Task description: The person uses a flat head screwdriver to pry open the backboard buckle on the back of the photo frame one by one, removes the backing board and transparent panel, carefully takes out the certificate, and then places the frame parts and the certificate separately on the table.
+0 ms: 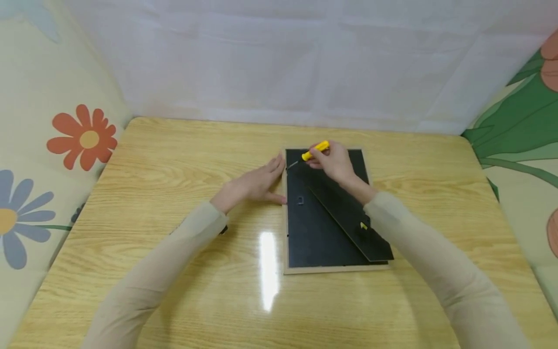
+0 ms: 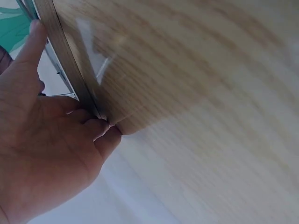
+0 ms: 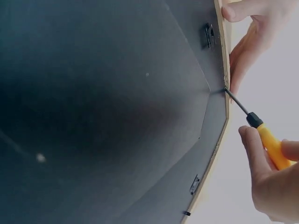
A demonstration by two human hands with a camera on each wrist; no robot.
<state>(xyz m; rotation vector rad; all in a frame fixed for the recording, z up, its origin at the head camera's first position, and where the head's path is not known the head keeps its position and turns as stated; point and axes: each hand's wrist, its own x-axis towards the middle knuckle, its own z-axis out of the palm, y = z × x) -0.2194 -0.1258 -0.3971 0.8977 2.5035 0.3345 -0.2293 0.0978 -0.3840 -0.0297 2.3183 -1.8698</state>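
A picture frame with a light wooden rim point(image 1: 285, 252) lies face down on the table, its black backing board point(image 1: 307, 242) showing. The stand flap point(image 1: 348, 220) is swung out from the backing. My right hand point(image 1: 337, 162) grips a screwdriver by its yellow handle point(image 3: 273, 144). Its thin metal shaft point(image 3: 238, 101) slants to the inner edge of the rim, near the upper left corner, with the tip at a small dark tab. My left hand point(image 1: 257, 184) rests along the frame's left side, thumb and fingers spread against the rim.
A small metal hanger point(image 1: 300, 200) sits on the backing near the left rim. A dark object point(image 1: 224, 230) pokes out beside my left sleeve. The wooden table point(image 1: 196, 300) meets a white cloth point(image 1: 261, 72) at the back, with flower-patterned panels point(image 1: 26, 145) at the sides.
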